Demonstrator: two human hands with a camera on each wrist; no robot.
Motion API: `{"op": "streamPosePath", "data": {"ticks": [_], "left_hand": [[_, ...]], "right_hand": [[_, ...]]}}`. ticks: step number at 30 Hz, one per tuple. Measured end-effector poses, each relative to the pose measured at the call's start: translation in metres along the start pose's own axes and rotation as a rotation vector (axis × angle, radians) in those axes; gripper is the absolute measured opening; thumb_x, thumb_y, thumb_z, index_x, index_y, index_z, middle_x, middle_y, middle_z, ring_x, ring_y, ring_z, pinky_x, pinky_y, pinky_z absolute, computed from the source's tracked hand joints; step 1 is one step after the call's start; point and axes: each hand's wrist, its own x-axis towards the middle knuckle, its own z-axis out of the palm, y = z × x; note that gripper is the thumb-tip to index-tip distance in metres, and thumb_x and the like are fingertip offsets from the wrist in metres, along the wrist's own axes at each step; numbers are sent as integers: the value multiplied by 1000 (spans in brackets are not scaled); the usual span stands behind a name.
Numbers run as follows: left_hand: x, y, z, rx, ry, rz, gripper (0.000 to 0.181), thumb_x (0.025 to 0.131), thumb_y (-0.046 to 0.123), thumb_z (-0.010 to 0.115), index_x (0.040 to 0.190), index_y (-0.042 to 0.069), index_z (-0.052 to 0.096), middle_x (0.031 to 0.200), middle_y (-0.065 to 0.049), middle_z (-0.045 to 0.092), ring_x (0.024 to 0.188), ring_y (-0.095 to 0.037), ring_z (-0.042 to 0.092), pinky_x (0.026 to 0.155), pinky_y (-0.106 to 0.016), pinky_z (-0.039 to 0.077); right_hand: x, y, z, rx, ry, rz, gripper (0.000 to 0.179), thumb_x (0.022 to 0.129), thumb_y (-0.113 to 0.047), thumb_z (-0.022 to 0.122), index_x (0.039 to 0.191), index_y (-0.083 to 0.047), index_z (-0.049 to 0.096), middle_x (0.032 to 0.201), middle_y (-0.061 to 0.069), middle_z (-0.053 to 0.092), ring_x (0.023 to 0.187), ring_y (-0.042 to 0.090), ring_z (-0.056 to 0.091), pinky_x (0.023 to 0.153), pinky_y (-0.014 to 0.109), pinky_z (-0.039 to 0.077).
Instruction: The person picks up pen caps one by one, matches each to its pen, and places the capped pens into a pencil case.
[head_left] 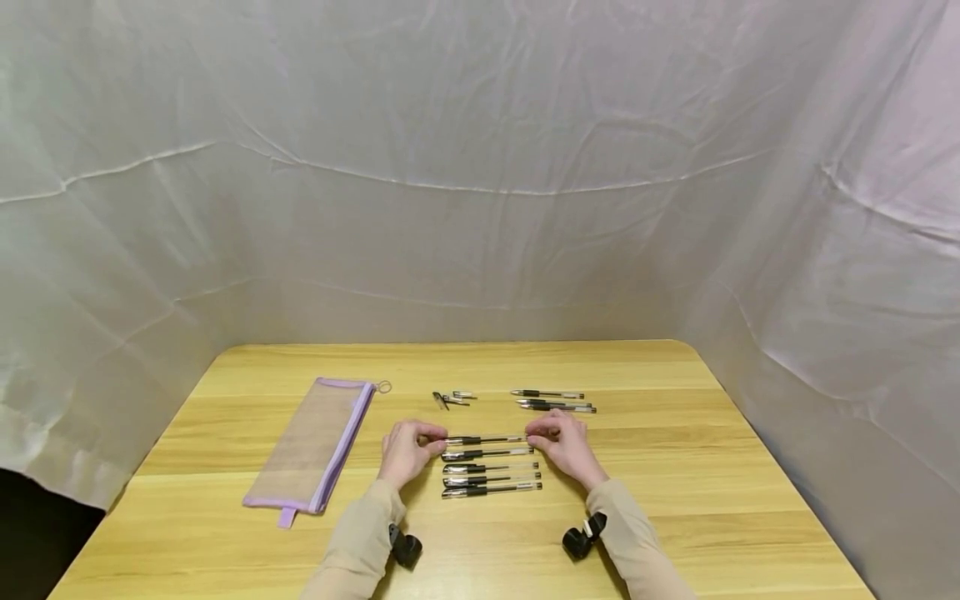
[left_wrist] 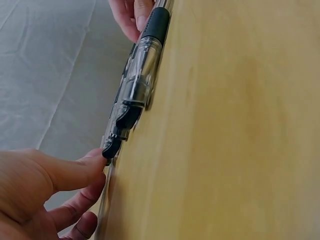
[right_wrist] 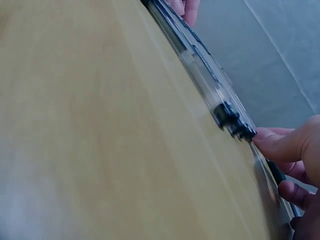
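Observation:
A column of capped black gel pens (head_left: 491, 490) lies crosswise at the middle of the table. My left hand (head_left: 407, 450) pinches the cap end of the farthest pen (head_left: 483, 439) in that column between thumb and fingers. At the same pen's other end, my right hand (head_left: 564, 442) holds it with thumb and fingertips. In the left wrist view the left thumb (left_wrist: 82, 172) is right at a dark cap clip. In the right wrist view the right thumb (right_wrist: 275, 145) meets the black pen ends.
A mesh pouch with purple edging (head_left: 307, 446) lies left of the hands, a ring on its zip. Beyond the pens are several loose pen caps (head_left: 453, 399). Three uncapped pens (head_left: 551, 394) lie at the back right. Grey cloth (head_left: 480, 250) hangs around the wooden table (head_left: 750, 533).

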Motion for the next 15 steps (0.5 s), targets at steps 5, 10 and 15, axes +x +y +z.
{"op": "streamPosePath", "data": {"ticks": [5,10,15], "left_hand": [[-4,-1,-4,-80,6,-20,20,85,11,77,105,11,78,104,-7,78,92,-21,67,92,-43,45],[-7,-5,-10,-227,28,-41,23,88,6,74,111,2,75,97,-10,75,80,-11,61,79,-26,50],[-9,-9,-17,-329,69,-60,27,88,7,75,114,-1,73,98,-14,72,80,-9,57,76,-19,47]], "right_hand": [[-3,9,-15,74,38,93,26,84,-9,79,109,-9,75,107,8,70,94,20,65,90,30,53],[-3,26,-36,100,153,194,35,86,-9,77,120,-5,70,116,16,68,101,28,66,90,33,56],[-2,43,-53,66,241,238,38,88,-12,77,123,0,68,121,22,68,110,38,64,98,49,51]]}}
